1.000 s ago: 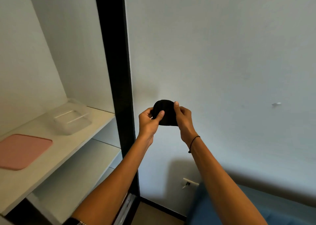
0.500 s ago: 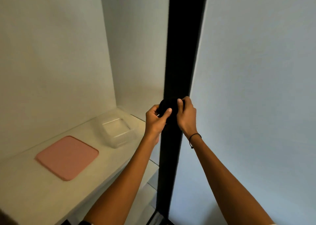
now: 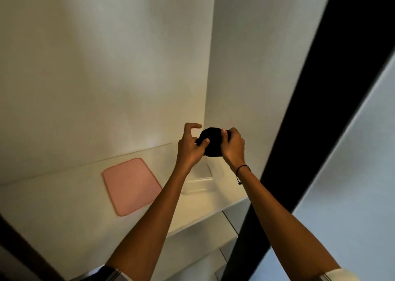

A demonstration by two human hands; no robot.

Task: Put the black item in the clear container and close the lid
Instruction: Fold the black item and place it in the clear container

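Observation:
A rounded black item (image 3: 212, 140) is held up in the air between both hands, above the white shelf. My left hand (image 3: 190, 148) pinches its left edge with the thumb, the index finger lifted off. My right hand (image 3: 232, 147) grips its right side. Just below the hands stands the clear container (image 3: 199, 182), without a lid, partly hidden by my left forearm. The pink lid (image 3: 131, 185) lies flat on the shelf to the container's left.
The white shelf (image 3: 64, 206) sits in a white alcove with walls behind and to the right. A black vertical frame (image 3: 299, 131) borders the alcove on the right. A lower shelf (image 3: 213, 233) shows beneath.
The view has swung left toward the alcove. Both hands with the black item now hover over the clear container instead of in front of the black frame.

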